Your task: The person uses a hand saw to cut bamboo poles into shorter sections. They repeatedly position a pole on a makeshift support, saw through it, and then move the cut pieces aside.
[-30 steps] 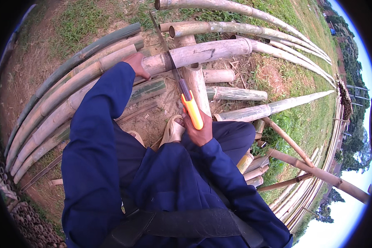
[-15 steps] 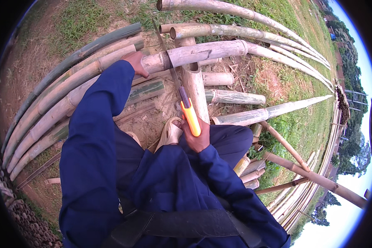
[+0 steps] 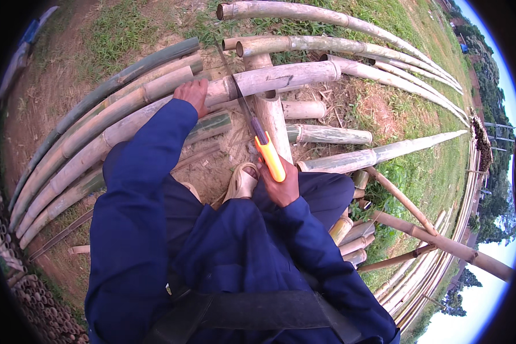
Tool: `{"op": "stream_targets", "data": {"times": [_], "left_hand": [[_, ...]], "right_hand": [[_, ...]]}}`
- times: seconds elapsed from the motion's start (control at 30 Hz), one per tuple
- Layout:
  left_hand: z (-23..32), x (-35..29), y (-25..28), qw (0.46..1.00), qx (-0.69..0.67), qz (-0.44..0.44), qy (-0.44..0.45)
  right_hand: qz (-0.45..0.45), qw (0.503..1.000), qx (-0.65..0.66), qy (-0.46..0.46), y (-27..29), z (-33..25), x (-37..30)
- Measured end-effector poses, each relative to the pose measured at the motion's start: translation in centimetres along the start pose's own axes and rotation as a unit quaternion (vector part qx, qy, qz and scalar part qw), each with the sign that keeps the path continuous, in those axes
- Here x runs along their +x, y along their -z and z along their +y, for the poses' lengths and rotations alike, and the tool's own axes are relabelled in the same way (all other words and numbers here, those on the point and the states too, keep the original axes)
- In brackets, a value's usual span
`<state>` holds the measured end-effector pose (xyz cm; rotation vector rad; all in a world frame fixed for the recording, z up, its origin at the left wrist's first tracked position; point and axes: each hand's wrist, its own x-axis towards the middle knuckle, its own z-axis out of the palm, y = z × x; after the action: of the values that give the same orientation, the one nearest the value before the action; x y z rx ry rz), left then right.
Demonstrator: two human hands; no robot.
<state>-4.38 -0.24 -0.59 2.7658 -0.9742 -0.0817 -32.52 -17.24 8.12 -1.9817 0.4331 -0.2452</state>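
My right hand [image 3: 282,182] is closed round the yellow-orange handle of a hand saw [image 3: 271,159]. The saw's long dark blade runs away from me and crosses a thick bamboo pole [image 3: 292,75], resting against it a little right of my left hand. My left hand [image 3: 194,96] grips the same pole from above, fingers bent over it; the thumb is hidden. Under the pole, near the blade, lies a short bamboo log [image 3: 274,129] pointing toward me. How deep the blade sits in the pole cannot be made out.
Several bamboo poles [image 3: 92,112] lie side by side at left. Longer poles [image 3: 327,43] stretch off at far right. Short cut bamboo pieces [image 3: 332,135] lie right of the log. A slanted bamboo frame [image 3: 441,243] stands at right. My sandalled foot [image 3: 242,182] is below the blade.
The saw and my right hand have come slightly toward me. My left hand has shifted its grip on the pole, with the fingers now bent over its top.
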Motion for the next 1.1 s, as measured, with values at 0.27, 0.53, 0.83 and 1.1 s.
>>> {"op": "stream_targets", "data": {"times": [0.27, 0.53, 0.83, 1.1], "left_hand": [[0.0, 1.5, 5.4, 0.988, -0.059, -0.142, 0.021], [-2.6, 3.6, 3.8, 0.988, -0.08, -0.115, 0.061], [0.4, 1.1, 4.9, 0.983, -0.075, -0.164, 0.031], [-0.7, 1.9, 4.8, 0.98, -0.079, -0.17, 0.062]], "right_hand": [[0.004, 0.999, -0.036, -0.029, 4.5, -3.9, -8.6], [-0.028, 0.997, 0.013, -0.076, 4.0, -3.5, -5.4], [0.001, 0.999, 0.046, -0.017, 0.9, -2.9, -1.7], [-0.011, 1.0, 0.019, -0.013, 1.7, -1.8, -4.2]]}}
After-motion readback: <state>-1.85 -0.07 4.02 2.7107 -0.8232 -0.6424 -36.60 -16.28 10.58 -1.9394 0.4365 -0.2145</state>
